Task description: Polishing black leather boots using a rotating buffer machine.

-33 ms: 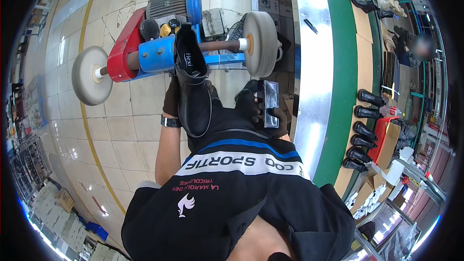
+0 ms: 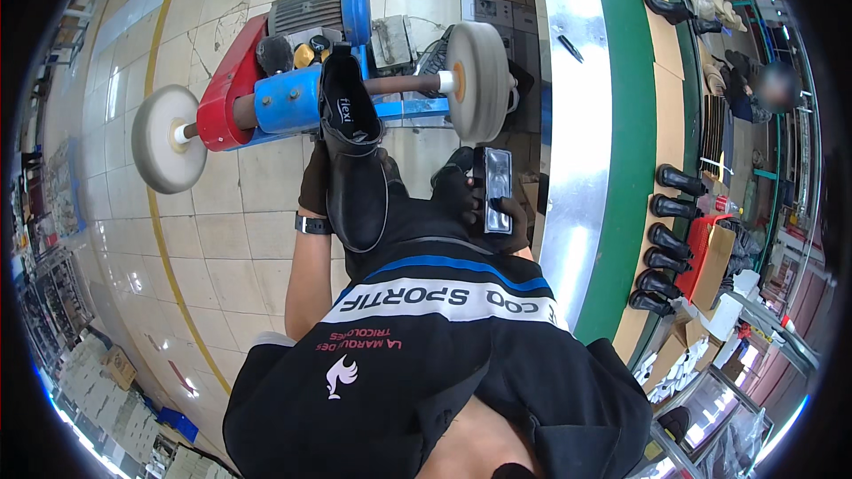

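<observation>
My left hand (image 2: 315, 176), in a dark glove, is closed on the side of a black ankle boot (image 2: 359, 195). The boot stands in front of me with its opening towards the machine and its toe towards my body. At my right side, my gloved right hand (image 2: 513, 220) is wrapped round a black rectangular block (image 2: 497, 191) with a shiny face. Some dark fingers also show along the block's left edge. Beyond the boot stands a polishing machine with a blue housing (image 2: 288, 99); its pale right wheel (image 2: 479, 80) is beyond the block.
A second pale wheel (image 2: 169, 137) sits on the machine's left end, beside a red belt guard (image 2: 232, 84). On my right runs a metal-topped bench (image 2: 577, 142) with a black pen (image 2: 571, 48). Several black boots (image 2: 666, 248) line its far side, near a red box (image 2: 706, 257).
</observation>
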A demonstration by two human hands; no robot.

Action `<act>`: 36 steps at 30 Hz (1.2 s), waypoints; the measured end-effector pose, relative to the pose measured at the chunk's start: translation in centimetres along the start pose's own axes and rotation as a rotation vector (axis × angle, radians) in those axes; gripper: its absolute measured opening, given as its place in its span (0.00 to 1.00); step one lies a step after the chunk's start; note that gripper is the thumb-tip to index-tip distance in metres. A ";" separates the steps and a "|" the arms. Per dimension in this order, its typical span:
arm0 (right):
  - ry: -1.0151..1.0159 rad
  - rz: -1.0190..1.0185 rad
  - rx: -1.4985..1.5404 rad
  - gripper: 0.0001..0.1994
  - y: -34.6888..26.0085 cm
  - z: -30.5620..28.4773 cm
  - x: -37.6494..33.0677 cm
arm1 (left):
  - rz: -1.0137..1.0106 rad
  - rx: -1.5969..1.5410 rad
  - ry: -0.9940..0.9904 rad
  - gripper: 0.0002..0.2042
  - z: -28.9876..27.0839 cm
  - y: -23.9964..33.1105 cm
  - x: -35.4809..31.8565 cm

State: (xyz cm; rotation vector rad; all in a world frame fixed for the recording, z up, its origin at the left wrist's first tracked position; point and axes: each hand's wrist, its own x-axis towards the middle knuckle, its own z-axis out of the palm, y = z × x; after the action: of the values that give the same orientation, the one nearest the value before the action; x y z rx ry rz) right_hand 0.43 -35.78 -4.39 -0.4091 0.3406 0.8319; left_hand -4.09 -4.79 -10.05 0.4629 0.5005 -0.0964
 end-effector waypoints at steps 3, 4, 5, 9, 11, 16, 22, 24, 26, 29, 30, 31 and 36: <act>-0.002 -0.012 -0.082 0.29 -0.5 -0.6 0.2 | 0.005 0.004 -0.001 0.35 -0.1 0.0 -0.5; -0.002 -0.011 -0.082 0.29 -0.5 0.0 0.1 | 0.006 0.005 0.000 0.35 -0.3 0.1 -0.5; 0.108 -0.048 -0.170 0.31 -0.6 0.7 -0.1 | 0.007 0.006 0.001 0.35 -0.3 -0.1 -0.8; 0.193 -0.183 -0.273 0.37 -0.3 2.2 0.0 | 0.010 0.010 0.001 0.35 -0.4 0.0 -0.8; 0.159 -0.160 -0.257 0.34 -0.4 2.3 0.4 | 0.010 0.012 0.000 0.35 -0.4 0.1 -0.8; 0.074 -0.047 -0.143 0.29 -0.5 0.7 2.3 | 0.016 0.020 0.001 0.35 -0.4 0.2 -0.7; 0.029 -0.032 -0.056 0.30 -1.2 -1.0 3.6 | 0.025 0.035 0.000 0.35 -0.5 0.4 -0.8; -0.005 -0.008 -0.096 0.30 -1.4 -1.4 3.7 | 0.026 0.040 0.001 0.35 -0.5 0.3 -1.1; -0.041 0.017 -0.143 0.30 -1.5 -1.0 3.8 | 0.031 0.041 -0.001 0.35 -0.8 0.4 -1.2; 0.018 0.036 -0.226 0.30 -1.6 -0.8 3.8 | 0.034 0.045 -0.001 0.35 -0.8 0.3 -1.2; 0.034 0.032 -0.186 0.32 -1.5 -1.5 3.9 | 0.034 0.046 -0.001 0.35 -0.7 0.3 -1.1; 0.050 0.029 -0.147 0.36 -1.5 -1.7 4.0 | 0.036 0.047 0.000 0.35 -0.7 0.3 -1.2; 0.074 0.030 -0.121 0.42 -1.8 -2.0 4.0 | 0.041 0.052 0.005 0.35 -0.8 0.4 -1.4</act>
State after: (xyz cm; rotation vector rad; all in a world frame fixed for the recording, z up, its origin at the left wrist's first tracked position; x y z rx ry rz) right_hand 4.01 -35.27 -7.56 -0.5496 0.3669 0.8706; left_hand -5.56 -4.13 -9.85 0.5245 0.4940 -0.0686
